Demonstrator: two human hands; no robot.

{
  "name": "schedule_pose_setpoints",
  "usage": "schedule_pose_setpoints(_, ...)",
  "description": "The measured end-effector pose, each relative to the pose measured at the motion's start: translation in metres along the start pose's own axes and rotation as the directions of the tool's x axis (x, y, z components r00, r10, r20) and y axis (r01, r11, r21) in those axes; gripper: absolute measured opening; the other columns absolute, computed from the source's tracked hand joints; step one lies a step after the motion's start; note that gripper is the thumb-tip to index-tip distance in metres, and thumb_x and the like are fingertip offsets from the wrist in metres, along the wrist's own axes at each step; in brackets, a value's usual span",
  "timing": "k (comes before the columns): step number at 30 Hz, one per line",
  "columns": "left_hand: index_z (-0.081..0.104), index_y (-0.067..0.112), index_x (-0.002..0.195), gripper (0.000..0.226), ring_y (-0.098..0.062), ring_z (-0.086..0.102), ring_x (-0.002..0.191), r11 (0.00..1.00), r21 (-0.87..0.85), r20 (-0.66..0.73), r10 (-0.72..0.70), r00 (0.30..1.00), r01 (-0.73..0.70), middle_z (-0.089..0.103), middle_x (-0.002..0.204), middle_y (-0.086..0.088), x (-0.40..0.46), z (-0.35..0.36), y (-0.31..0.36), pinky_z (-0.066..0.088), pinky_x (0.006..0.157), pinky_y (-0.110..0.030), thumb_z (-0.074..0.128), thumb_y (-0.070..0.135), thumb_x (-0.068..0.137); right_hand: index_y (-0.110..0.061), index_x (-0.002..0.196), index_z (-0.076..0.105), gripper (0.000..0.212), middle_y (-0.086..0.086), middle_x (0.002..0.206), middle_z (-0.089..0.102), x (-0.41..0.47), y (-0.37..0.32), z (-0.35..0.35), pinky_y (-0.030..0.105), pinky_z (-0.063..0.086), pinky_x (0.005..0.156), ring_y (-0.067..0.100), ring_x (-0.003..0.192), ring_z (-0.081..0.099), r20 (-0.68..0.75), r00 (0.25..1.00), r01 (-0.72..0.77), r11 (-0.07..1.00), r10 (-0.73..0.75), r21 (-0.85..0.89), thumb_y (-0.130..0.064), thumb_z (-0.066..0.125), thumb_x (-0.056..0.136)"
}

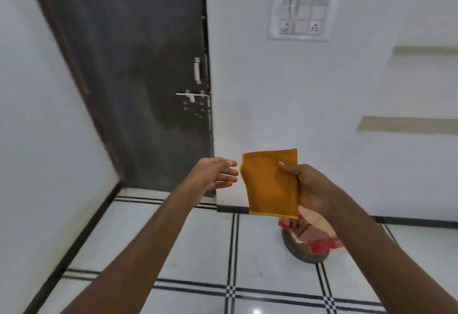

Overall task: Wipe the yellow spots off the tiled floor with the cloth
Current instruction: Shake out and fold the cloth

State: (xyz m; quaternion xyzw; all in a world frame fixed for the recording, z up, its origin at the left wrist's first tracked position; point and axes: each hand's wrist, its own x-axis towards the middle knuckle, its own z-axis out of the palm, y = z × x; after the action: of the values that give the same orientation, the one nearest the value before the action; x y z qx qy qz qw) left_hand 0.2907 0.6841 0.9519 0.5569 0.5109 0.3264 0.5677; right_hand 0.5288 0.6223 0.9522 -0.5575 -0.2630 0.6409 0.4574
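- The right hand (307,187) grips a folded orange cloth (271,182) by its right edge, thumb on the near face, holding it upright in the air well above the floor (153,234).
- The left hand (218,173) is empty, its fingers spread, just beside the cloth's left edge but not touching it.
- No yellow spots show on the white tiles in view; the picture is blurred, so faint ones could be missed.
- Judged step: readying the cloth, with wiping not yet begun.
- The next move likely calls for finding the spots, bringing the cloth down flat on the tile and rubbing with pressure.
- A round bin with a red wrapper (309,239) stands on the floor by the wall, behind the right forearm.
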Motion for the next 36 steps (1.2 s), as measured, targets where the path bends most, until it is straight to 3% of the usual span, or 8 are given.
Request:
schedule_pose_setpoints(7,0.072,0.014,0.113,0.024,-0.021,0.076,0.093,1.0,-0.001,0.226,-0.02,0.974,0.02,0.077,0.104,-0.008,0.165,0.089,0.012,0.062,0.087,-0.035,0.06,0.03,0.1,-0.016,0.144,0.047,0.056,0.016,0.137,0.063,0.097,-0.042,-0.102,0.065,0.048,0.105,0.045,0.121,0.062,-0.19,0.981,-0.027,0.995,0.046,0.1,-0.033,0.069,0.096)
schedule_pose_setpoints(12,0.073,0.01,0.113,0.025,-0.023,0.076,0.093,0.998,-0.019,0.356,-0.051,0.933,0.062,0.077,0.104,-0.011,0.261,0.159,0.015,0.061,0.073,-0.027,0.063,0.028,0.098,-0.018,0.148,0.044,0.069,0.015,0.14,0.062,0.157,-0.061,-0.177,0.066,0.048,0.104,0.045,0.122,0.062,-0.294,0.953,-0.031,0.988,0.075,0.152,-0.036,0.076,0.089)
schedule_pose_setpoints(15,0.073,0.009,0.113,0.025,-0.027,0.075,0.095,0.993,-0.039,0.378,-0.092,0.921,0.115,0.077,0.104,-0.013,0.307,0.204,0.007,0.062,0.077,-0.03,0.063,0.027,0.098,-0.017,0.146,0.045,0.06,0.014,0.137,0.062,0.189,-0.065,-0.221,0.06,0.054,0.097,0.043,0.12,0.062,-0.355,0.93,-0.029,0.982,0.095,0.188,-0.033,0.071,0.094)
schedule_pose_setpoints(17,0.073,0.009,0.114,0.026,-0.03,0.075,0.097,0.989,-0.029,0.381,-0.125,0.916,0.147,0.076,0.105,-0.014,0.336,0.236,-0.004,0.062,0.084,-0.035,0.061,0.027,0.099,-0.018,0.146,0.045,0.061,0.013,0.137,0.063,0.211,-0.066,-0.251,0.061,0.052,0.1,0.042,0.12,0.062,-0.369,0.922,-0.042,0.98,0.113,0.193,-0.034,0.071,0.094)
schedule_pose_setpoints(20,0.072,0.013,0.116,0.029,-0.027,0.074,0.099,0.981,0.014,0.358,-0.184,0.915,0.192,0.076,0.107,-0.01,0.373,0.282,-0.027,0.06,0.092,-0.041,0.061,0.033,0.098,-0.019,0.144,0.046,0.054,0.011,0.134,0.063,0.248,-0.065,-0.298,0.06,0.051,0.101,0.04,0.119,0.062,-0.385,0.913,-0.07,0.981,0.136,0.18,-0.034,0.068,0.096)
schedule_pose_setpoints(26,0.074,0.009,0.109,0.026,-0.031,0.075,0.097,0.937,0.027,0.244,-0.344,0.907,0.349,0.078,0.099,-0.013,0.45,0.376,-0.081,0.062,0.088,-0.041,0.064,0.029,0.096,-0.02,0.144,0.046,0.054,0.012,0.136,0.063,0.351,-0.045,-0.413,0.061,0.051,0.102,0.042,0.121,0.062,-0.276,0.922,-0.217,0.953,0.272,0.213,-0.036,0.066,0.097)
schedule_pose_setpoints(30,0.072,0.004,0.109,0.025,-0.034,0.075,0.095,0.88,0.012,0.114,-0.473,0.874,0.475,0.077,0.099,-0.015,0.492,0.425,-0.129,0.062,0.086,-0.041,0.064,0.025,0.096,-0.023,0.145,0.047,0.058,0.013,0.137,0.065,0.418,-0.013,-0.48,0.056,0.061,0.083,0.043,0.12,0.064,-0.189,0.907,-0.333,0.916,0.376,0.224,-0.035,0.071,0.094)
schedule_pose_setpoints(36,0.072,0.001,0.107,0.021,-0.023,0.068,0.076,0.816,0.01,0.029,-0.578,0.815,0.578,0.075,0.092,-0.018,0.541,0.474,-0.207,0.058,0.073,-0.034,0.065,0.016,0.094,-0.024,0.147,0.045,0.071,0.015,0.138,0.063,0.504,0.061,-0.547,0.069,0.047,0.105,0.046,0.122,0.061,-0.158,0.879,-0.414,0.885,0.45,0.215,-0.025,0.08,0.085)
